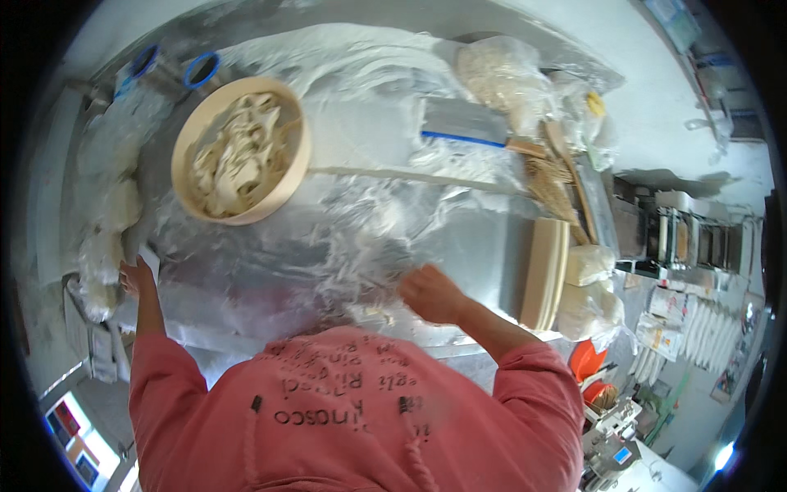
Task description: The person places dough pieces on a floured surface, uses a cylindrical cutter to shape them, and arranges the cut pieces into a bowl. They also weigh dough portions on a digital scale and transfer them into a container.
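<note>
At the far left of the metal worktop, my left hand grips a flat white scraper-like piece. My right hand is over the near part of the worktop, right of centre, with its fingers curled. Blur and the curled fingers hide whether anything is in it. Small pale scraps lie just left of that hand among smeared flour. Beyond my left hand, a round pale tub holds a lumpy mass of dough, and neither hand touches it.
White flour covers the far worktop. Clear plastic bags line the right and left edges. A grey blade with a blue edge, a straw whisk, a wooden stick and pale boards lie at right. Two blue-rimmed containers stand far left.
</note>
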A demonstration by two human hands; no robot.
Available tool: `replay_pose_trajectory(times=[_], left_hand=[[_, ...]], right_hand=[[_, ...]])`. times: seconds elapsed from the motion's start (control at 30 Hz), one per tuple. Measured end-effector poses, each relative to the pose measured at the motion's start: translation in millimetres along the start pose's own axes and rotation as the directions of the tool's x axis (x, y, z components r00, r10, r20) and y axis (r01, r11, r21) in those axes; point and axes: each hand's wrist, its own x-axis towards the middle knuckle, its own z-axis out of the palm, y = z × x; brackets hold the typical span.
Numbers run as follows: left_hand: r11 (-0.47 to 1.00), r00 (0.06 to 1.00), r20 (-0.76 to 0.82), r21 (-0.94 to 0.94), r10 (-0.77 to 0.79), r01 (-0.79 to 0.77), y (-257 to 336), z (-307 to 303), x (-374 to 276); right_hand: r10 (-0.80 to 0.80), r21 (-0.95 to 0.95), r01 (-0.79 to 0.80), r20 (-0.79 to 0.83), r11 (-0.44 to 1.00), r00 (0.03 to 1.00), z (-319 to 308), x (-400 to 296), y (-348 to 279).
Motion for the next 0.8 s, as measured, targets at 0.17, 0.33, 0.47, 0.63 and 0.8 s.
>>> replay_pose_trajectory(times=[0.17,0.33,0.47,0.63,0.8], left_hand=[[0.318,0.329,0.018,-0.309,0.944,-0.896,50.6,-48.9,-164.4],[-0.462,-0.472,-0.126,-0.523,0.873,-0.716,89.5,-54.9,-288.3],[-0.760,-0.690,-0.324,-0.346,0.647,-0.550,153.9,-45.9,-355.5],[-0.570,-0.594,-0.089,-0.421,0.800,-0.705,227.1,-58.9,-395.2],[-0.033,0.031,-0.201,-0.309,0.979,-0.951,265.7,-113.7,-332.7]], right_hand=[[0.575,0.132,-0.723,-0.708,0.678,0.410,-108.4,-78.0,149.3],[0.975,-0.271,-0.958,-0.172,0.089,0.139,-132.5,-192.4,265.0],[0.997,-0.262,-0.965,-0.073,0.004,0.024,-125.6,-201.7,265.6],[0.869,0.161,-0.888,-0.337,0.432,0.361,-127.3,-248.2,307.8],[0.666,0.515,-0.423,-0.579,0.746,0.470,-198.4,-116.2,174.1]])
